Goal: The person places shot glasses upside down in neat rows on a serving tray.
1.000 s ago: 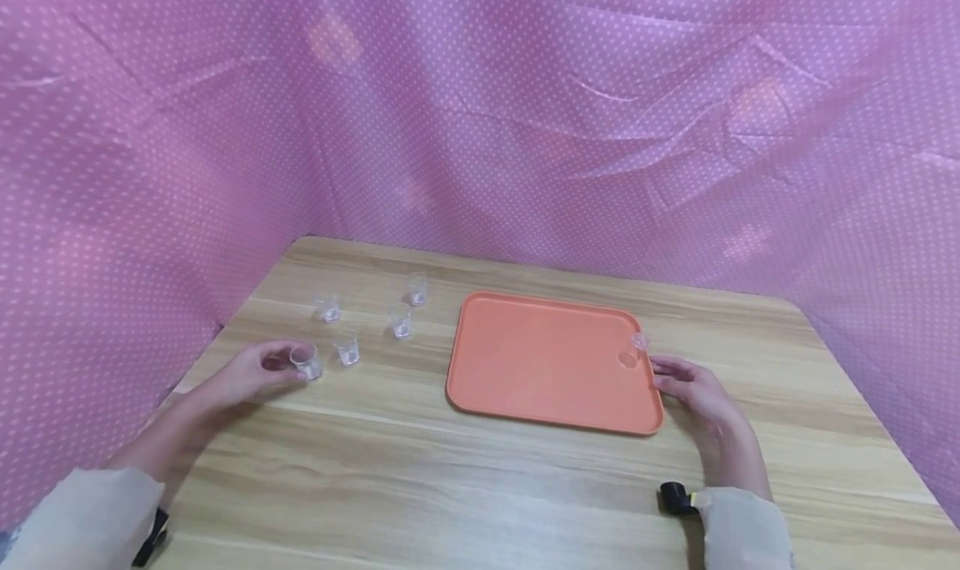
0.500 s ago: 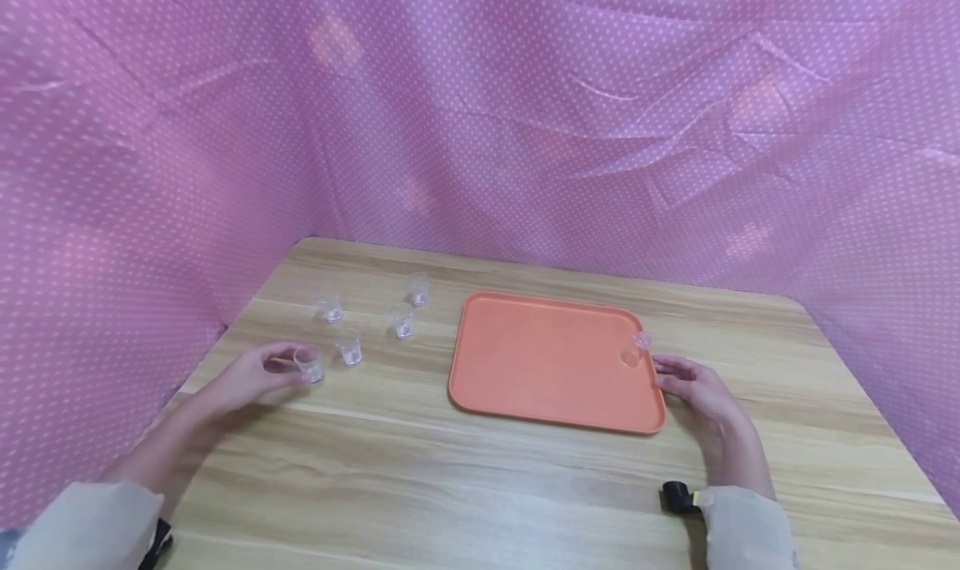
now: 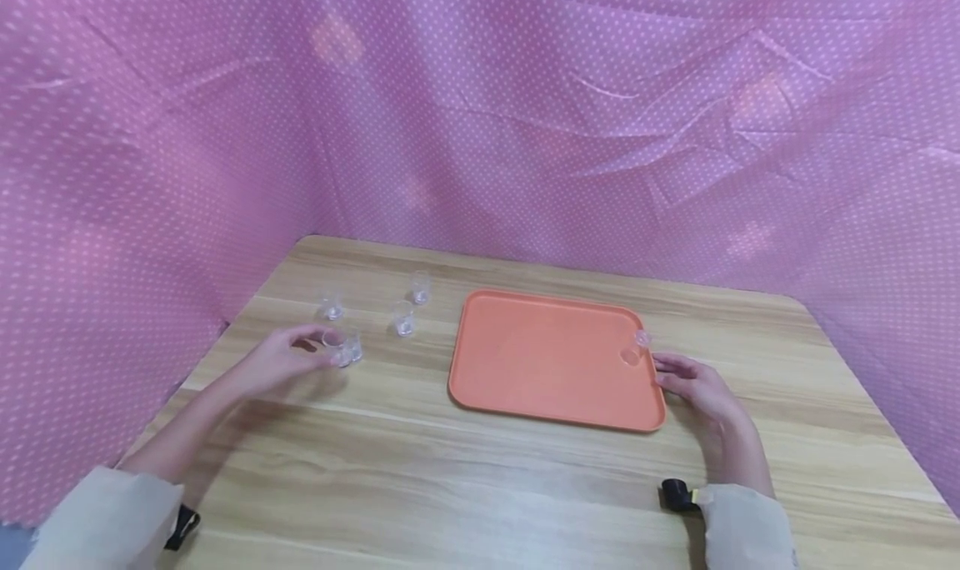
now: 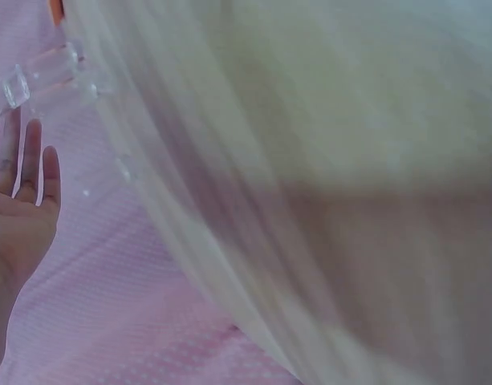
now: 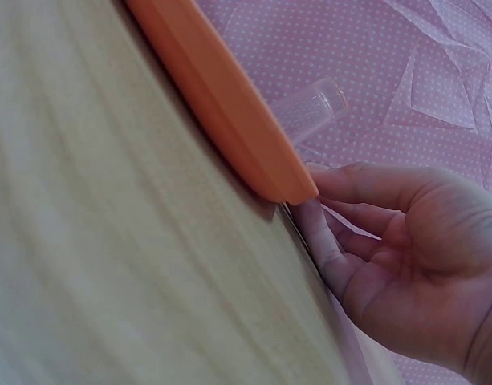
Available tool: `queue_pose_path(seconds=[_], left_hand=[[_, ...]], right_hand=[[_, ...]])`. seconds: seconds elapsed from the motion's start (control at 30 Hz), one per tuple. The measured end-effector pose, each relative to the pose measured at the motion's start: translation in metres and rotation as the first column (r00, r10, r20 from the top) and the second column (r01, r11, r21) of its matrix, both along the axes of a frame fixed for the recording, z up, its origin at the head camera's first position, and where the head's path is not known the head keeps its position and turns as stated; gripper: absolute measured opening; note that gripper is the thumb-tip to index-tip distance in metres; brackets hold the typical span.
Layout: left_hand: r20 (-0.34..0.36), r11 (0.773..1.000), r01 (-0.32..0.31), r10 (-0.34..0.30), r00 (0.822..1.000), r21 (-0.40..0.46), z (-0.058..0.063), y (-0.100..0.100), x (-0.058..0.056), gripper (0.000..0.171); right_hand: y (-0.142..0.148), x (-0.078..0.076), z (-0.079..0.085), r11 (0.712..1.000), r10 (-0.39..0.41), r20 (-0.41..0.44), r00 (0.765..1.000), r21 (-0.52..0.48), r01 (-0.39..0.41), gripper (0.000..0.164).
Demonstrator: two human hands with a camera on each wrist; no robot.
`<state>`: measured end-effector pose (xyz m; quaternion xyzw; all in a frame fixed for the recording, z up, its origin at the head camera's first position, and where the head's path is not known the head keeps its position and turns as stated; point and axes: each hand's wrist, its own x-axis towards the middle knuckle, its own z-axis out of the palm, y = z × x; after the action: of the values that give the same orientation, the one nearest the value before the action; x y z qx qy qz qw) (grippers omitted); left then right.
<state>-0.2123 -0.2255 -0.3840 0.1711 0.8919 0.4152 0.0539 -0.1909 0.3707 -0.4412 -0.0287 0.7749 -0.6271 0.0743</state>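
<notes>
My left hand [image 3: 281, 360] holds a small clear glass [image 3: 340, 357] by its side, thumb and fingers about it. Right beside it stands a second clear glass [image 3: 355, 347]; I cannot tell whether the two touch. In the left wrist view the fingers [image 4: 30, 160] show behind the two overlapping glasses. At the right, my right hand [image 3: 697, 388] pinches the edge of an orange tray [image 3: 555, 362], as the right wrist view shows from the side. Close to those fingers, a clear glass [image 5: 310, 108] stands on the tray, seemingly upside down.
More small clear glasses stand on the wooden table [image 3: 480, 487] left of the tray: one at the back [image 3: 420, 290], a middle glass [image 3: 404, 322] and a left glass [image 3: 332, 307]. A pink dotted cloth [image 3: 525, 137] encloses the table's back and sides.
My left hand has moved right and slightly away from me with its glass, up to the neighbouring glass. The right hand and tray have stayed nearly still.
</notes>
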Motion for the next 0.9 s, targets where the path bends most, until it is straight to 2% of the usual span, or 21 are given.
queue_pose_path(seconds=[0.1,0.37,0.7,0.9], left_hand=[[-0.032,1.0,0.02,-0.02,0.999,-0.005,0.004,0.007,-0.004,0.041],[-0.099,0.996,0.072,-0.067,0.993,0.054,0.019,0.032,-0.007,0.035],[-0.128,0.99,0.088,-0.073,0.989,0.112,0.02,0.059,-0.017,0.036],[-0.077,0.994,0.069,-0.062,0.995,0.084,0.023,0.079,-0.022,0.039]], right_hand=[[0.0,-0.001,0.0,1.0,0.005,0.008,1.0,-0.006,-0.005,0.047],[-0.001,0.001,0.0,1.0,-0.001,-0.002,1.0,-0.03,0.001,0.047],[0.0,0.0,-0.003,0.999,0.003,-0.008,1.0,-0.051,-0.003,0.049],[0.0,0.0,-0.001,1.0,-0.006,-0.008,1.0,-0.012,0.006,0.049]])
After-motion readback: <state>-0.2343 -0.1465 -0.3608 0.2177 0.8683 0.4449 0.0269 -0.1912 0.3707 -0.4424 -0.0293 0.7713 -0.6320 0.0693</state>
